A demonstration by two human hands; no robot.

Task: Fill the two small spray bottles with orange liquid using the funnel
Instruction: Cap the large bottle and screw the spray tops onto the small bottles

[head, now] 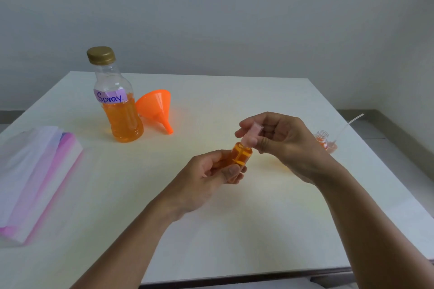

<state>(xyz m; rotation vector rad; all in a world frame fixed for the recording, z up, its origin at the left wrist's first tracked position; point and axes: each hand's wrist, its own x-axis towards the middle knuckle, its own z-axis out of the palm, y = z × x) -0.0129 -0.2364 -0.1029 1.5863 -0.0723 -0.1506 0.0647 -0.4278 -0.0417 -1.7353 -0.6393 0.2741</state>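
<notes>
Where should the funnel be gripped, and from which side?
The funnel lies on its side, spout pointing toward the near right, with the bottle close on its left. Probably pinch the narrow end of the cone just above the spout, coming from above and the right, clear of the bottle.

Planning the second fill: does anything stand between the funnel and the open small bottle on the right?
Yes: the right hand, gripping the pink spray top of the filled bottle held by the left hand, sits between the funnel and the open bottle.
</notes>
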